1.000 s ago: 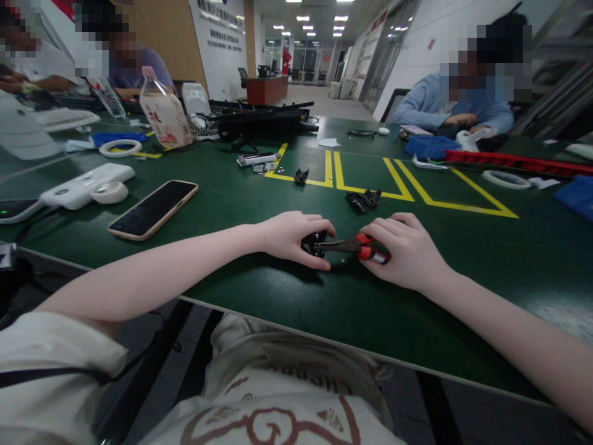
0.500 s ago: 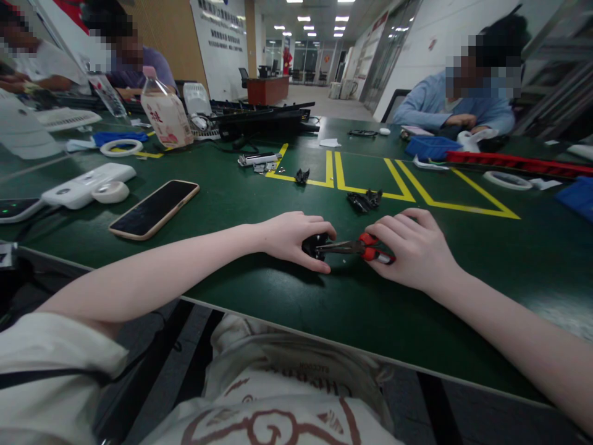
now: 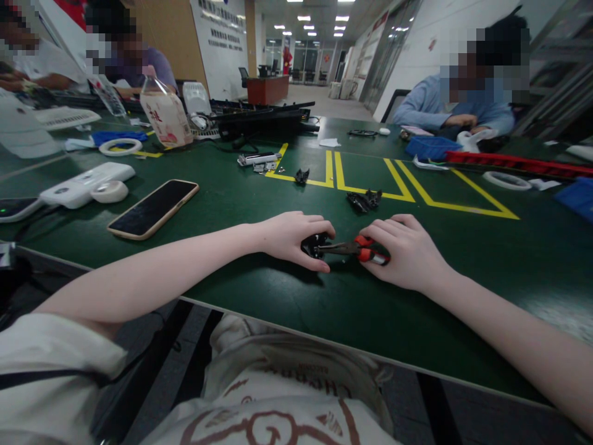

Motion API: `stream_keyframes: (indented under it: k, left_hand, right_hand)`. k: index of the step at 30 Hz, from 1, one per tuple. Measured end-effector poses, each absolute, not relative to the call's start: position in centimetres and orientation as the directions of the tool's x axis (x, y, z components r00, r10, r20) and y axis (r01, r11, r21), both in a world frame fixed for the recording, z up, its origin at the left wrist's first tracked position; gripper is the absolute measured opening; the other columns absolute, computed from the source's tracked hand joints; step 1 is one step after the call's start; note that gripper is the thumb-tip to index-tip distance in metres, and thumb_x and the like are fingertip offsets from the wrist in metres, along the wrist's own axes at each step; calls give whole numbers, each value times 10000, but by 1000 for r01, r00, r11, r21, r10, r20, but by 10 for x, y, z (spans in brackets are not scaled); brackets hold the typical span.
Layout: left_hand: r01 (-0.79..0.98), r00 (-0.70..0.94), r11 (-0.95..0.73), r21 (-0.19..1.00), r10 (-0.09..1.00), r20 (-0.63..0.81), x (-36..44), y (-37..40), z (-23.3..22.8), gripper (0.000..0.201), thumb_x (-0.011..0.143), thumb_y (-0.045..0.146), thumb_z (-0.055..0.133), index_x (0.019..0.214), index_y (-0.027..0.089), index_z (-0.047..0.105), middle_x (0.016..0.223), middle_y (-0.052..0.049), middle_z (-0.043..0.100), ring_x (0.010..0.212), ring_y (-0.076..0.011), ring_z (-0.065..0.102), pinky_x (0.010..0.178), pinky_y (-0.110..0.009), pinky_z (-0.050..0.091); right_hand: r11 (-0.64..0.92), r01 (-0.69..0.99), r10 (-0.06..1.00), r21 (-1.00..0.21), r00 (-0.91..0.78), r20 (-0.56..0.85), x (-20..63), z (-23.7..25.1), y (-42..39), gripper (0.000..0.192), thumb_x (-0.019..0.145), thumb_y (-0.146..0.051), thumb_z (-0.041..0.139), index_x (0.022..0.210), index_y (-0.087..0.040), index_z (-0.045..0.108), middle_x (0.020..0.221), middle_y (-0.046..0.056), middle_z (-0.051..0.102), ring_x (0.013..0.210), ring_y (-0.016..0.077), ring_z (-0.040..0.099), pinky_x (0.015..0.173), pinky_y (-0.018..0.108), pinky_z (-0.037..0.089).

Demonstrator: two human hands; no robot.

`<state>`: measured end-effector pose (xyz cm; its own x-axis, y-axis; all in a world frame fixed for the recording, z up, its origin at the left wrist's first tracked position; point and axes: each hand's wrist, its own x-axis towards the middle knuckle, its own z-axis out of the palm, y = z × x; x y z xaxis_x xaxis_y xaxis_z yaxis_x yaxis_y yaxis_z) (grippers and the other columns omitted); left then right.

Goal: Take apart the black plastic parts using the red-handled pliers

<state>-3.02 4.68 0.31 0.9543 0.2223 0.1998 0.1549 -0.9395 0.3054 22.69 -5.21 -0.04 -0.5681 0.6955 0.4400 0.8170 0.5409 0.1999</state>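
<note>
I see a small black part (image 3: 314,245) on the green table (image 3: 259,204); red-handled pliers (image 3: 353,248) lie level, nose touching it.

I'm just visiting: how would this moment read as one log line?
left hand: shut on small black part | right hand: shut on red-handled pliers | pliers' tips at part

Probably workshop: tape-marked worktable (image 3: 231,204)

The right hand (image 3: 407,253) has lowered its fingers again.
</note>
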Motion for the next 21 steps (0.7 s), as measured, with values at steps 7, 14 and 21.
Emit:
stream_keyframes:
  k: [7, 14, 21]
  left_hand:
    - [161, 956, -939, 303, 225, 190, -30, 47, 3, 614, 825, 647, 662, 1230, 196, 563, 1158, -90, 669, 987, -254, 652, 867, -339, 446]
    - [171, 956, -938, 301, 232, 181, -30, 47, 4, 616, 821, 663, 657, 1224, 206, 566, 1152, -88, 672, 977, -250, 660, 859, -336, 447]
    - [164, 951, -932, 323, 237, 199, -30, 47, 3, 617, 822, 650, 663, 1228, 195, 577, 1159, -91, 675, 1006, -264, 663, 859, -358, 462]
  right_hand:
    - [537, 825, 702, 176, -553, 449, 227, 0, -52, 204, 809, -318, 595, 973, -198, 617, 922, 90, 718, 845, 267, 659, 842, 433, 422]
    - [529, 839, 723, 131, -526, 447, 227, 0, -53, 205, 820, -336, 594, 971, -197, 599, 934, 89, 711, 831, 253, 645, 846, 429, 424]
    - [534, 838, 726, 114, -523, 446, 227, -1, -53, 175, 801, -320, 602, 938, -213, 579, 886, 64, 702, 772, 234, 636, 830, 412, 421]
